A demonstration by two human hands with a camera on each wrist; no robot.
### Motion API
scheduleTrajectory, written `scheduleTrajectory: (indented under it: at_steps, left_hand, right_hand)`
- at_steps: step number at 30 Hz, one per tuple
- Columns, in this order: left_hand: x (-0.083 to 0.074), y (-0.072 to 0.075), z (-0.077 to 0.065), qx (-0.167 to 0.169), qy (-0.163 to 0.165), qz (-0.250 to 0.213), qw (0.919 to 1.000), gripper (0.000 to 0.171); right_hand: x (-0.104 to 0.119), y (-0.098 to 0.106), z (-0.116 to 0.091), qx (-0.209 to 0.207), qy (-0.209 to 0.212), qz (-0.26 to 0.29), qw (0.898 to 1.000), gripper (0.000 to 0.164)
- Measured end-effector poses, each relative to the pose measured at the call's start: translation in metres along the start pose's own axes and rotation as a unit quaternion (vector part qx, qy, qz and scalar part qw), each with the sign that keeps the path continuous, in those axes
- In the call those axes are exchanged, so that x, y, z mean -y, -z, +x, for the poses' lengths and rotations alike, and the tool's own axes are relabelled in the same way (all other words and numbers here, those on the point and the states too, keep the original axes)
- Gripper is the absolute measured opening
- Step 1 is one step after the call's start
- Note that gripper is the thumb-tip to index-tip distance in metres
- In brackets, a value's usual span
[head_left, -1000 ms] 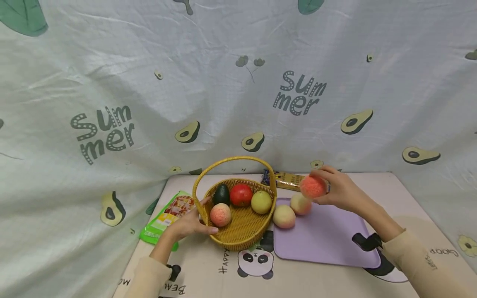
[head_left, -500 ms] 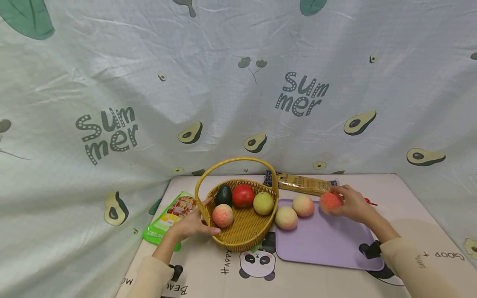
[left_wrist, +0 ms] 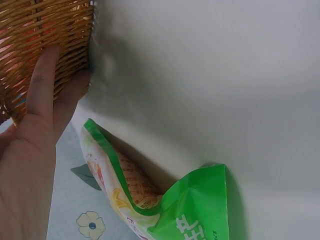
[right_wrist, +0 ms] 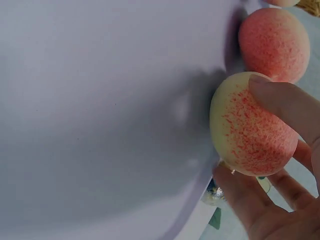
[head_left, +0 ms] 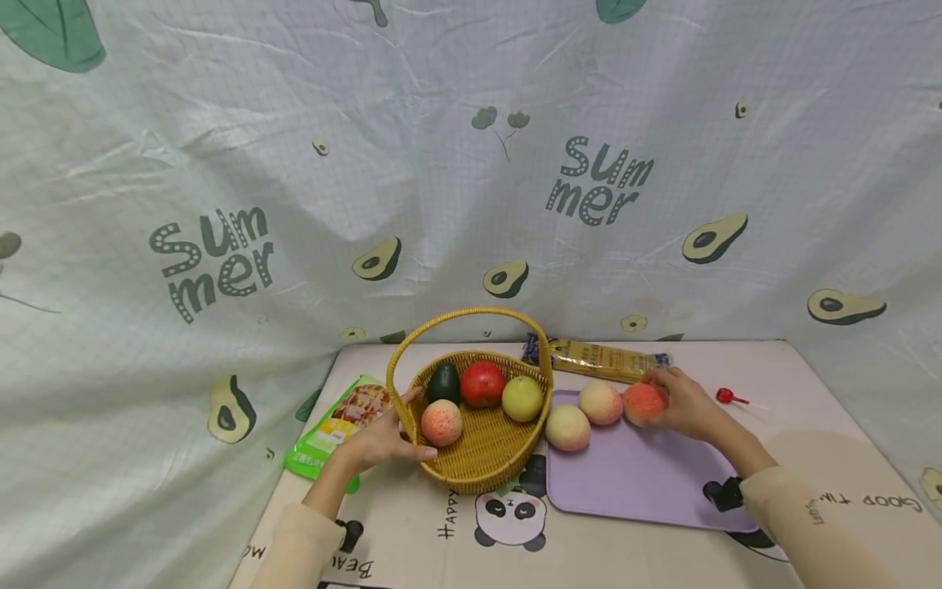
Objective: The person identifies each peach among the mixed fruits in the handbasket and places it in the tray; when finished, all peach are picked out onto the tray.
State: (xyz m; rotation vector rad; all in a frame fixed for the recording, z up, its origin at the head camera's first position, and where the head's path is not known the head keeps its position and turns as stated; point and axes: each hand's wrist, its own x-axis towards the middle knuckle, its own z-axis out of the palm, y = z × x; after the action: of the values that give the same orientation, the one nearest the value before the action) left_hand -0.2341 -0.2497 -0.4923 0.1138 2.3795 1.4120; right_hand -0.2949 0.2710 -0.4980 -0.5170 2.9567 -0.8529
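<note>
My right hand (head_left: 686, 405) holds a peach (head_left: 644, 404) low at the back of the lilac tray (head_left: 633, 483). In the right wrist view its thumb lies on the peach (right_wrist: 252, 125), with fingers around the other side. Two more peaches stand left of it, the nearer-to-hand peach (head_left: 601, 402) and the other peach (head_left: 568, 428). My left hand (head_left: 379, 442) rests against the left side of the wicker basket (head_left: 478, 474), thumb at the front rim; the left wrist view shows straight fingers along the weave. Inside are an avocado (head_left: 444, 383), a tomato (head_left: 482, 384), a yellow-green round fruit (head_left: 522, 399) and a peach (head_left: 442, 423).
A green food bag (head_left: 331, 425) lies left of the basket. Behind the tray is a long gold packet (head_left: 599, 360). A red lollipop (head_left: 725, 396) lies at the right. The basket's tall handle (head_left: 471, 311) arches above it; a patterned curtain (head_left: 441, 164) hangs behind the table.
My right hand has brought the peach down to the tray's back, then slightly left to beside the other two. The lollipop and gold packet are now more exposed. My left hand stays at the basket.
</note>
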Motion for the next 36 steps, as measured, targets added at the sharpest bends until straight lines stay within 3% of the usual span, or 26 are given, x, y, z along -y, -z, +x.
scheduleTrajectory:
  at_steps: [8,17,23,27,30,36]
  left_hand:
    - [-0.002,-0.001,0.0,0.0,0.002,0.001,1.0,0.119]
    - [-0.001,0.0,0.0,0.001,0.004,-0.005,1.0,0.12]
    - [0.0,-0.001,0.0,0.002,0.009,-0.005,0.9999,0.12]
    - [0.001,-0.002,-0.001,0.004,0.008,-0.006,0.9999,0.12]
    - [0.001,-0.001,-0.001,0.003,0.005,-0.006,1.0,0.12]
    - [0.0,0.0,-0.002,-0.001,0.005,0.001,1.0,0.119]
  right_hand:
    - [0.006,-0.001,-0.004,0.015,0.016,-0.01,1.0,0.074]
    - [0.008,0.0,-0.003,0.036,0.004,-0.002,0.999,0.082]
    - [0.022,0.007,-0.003,0.018,0.012,-0.015,1.0,0.086]
    - [0.054,0.018,0.001,-0.02,0.06,-0.037,0.997,0.081]
    - [0.095,0.027,0.004,-0.021,0.101,-0.037,0.994,0.073]
    - [0.191,0.025,0.02,0.047,0.223,-0.029,0.973,0.049]
